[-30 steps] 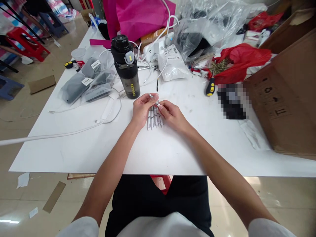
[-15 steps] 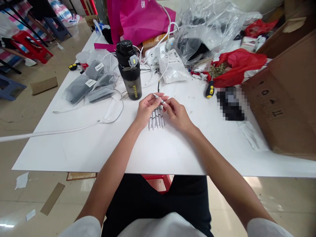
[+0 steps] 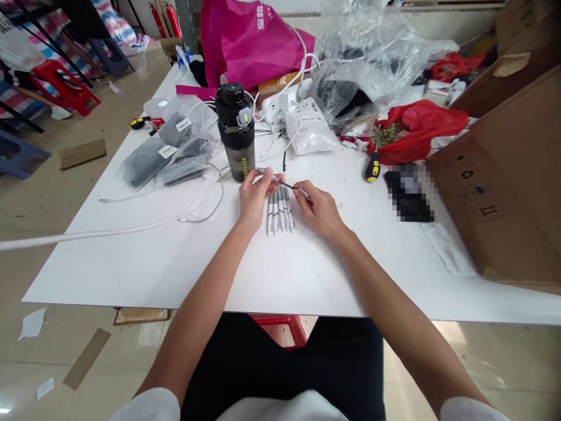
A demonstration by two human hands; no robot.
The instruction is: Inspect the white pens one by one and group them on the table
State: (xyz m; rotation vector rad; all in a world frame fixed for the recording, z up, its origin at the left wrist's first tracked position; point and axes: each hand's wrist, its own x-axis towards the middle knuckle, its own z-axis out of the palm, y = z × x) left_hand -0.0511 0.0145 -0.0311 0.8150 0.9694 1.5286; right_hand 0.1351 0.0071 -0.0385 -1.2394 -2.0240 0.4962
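A pen is pulled apart above the table, with a dark refill (image 3: 286, 183) bridging the gap between its two parts. My left hand (image 3: 253, 199) pinches the pen's grey front part (image 3: 275, 178) between thumb and fingers. The white rear barrel (image 3: 303, 192) is in the closed fingers of my right hand (image 3: 323, 209). Beneath my hands, several white pens with grey grips (image 3: 280, 213) lie side by side in a row, their upper ends partly hidden by my left fingers. Just beyond lies a thin black piece (image 3: 284, 161), possibly another refill.
A black bottle (image 3: 236, 134) stands behind my left hand. Bagged grey packages (image 3: 149, 161) and a white cable (image 3: 109, 235) lie to the left. On the right are a screwdriver (image 3: 373, 168), a red bag (image 3: 421, 128) and a cardboard box (image 3: 512, 175).
My hands have moved apart sideways. The pen, nearly joined before, now shows a length of dark refill between its two parts. The view has shifted slightly.
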